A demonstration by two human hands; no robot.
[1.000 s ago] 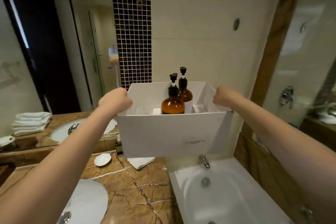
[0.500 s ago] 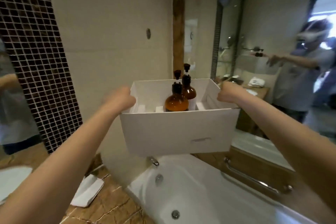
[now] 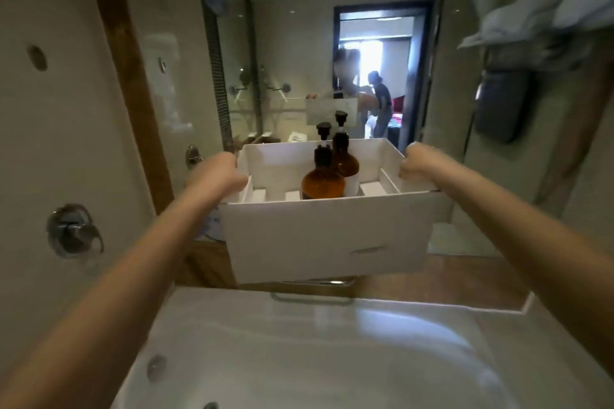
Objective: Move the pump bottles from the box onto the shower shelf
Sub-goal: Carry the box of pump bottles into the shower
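Note:
I hold a white cardboard box [image 3: 325, 236] up in front of me over the bathtub. My left hand [image 3: 217, 173] grips its left rim and my right hand [image 3: 420, 161] grips its right rim. Two amber pump bottles with black pumps stand upright inside: the nearer bottle [image 3: 321, 181] and, behind it to the right, the farther bottle [image 3: 344, 156]. White dividers show on the box floor. No shower shelf can be made out for certain.
A white bathtub [image 3: 299, 349] lies below, with a brown stone ledge [image 3: 465, 279] and a metal grab bar [image 3: 312, 298] at its far side. A mirror [image 3: 292, 53] ahead reflects a doorway and people. Folded towels [image 3: 545, 16] sit high right; a chrome tap handle [image 3: 71, 231] juts from the left wall.
My view has swung right, from the sink counter and mosaic wall to the tub and mirror. The box stays held in both hands with the bottles upright.

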